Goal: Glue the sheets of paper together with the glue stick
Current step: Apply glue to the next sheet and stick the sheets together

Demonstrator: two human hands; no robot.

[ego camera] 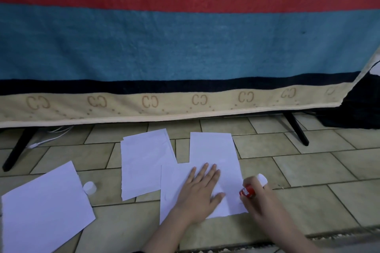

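STEP: pressing glued sheets [213, 170] flat on tiled floor [308, 170]; judge: rub outward from centre to bond | left hand [200, 188] spread flat on them | right hand [258, 193], just right of sheets, grips glue stick [247, 191] | ROOM: striped blanket [185, 47] behind sheets; cap [89, 187] left.

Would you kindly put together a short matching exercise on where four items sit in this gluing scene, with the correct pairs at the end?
Things:
1. glue stick
2. white cap
3. left hand
4. single sheet

Places or states:
A. lying alone on the tiles at far left
B. pressed flat on the overlapping sheets
C. gripped in the right hand
D. standing on the tiled floor beside the far-left sheet's edge

Pairs: 1-C, 2-D, 3-B, 4-A
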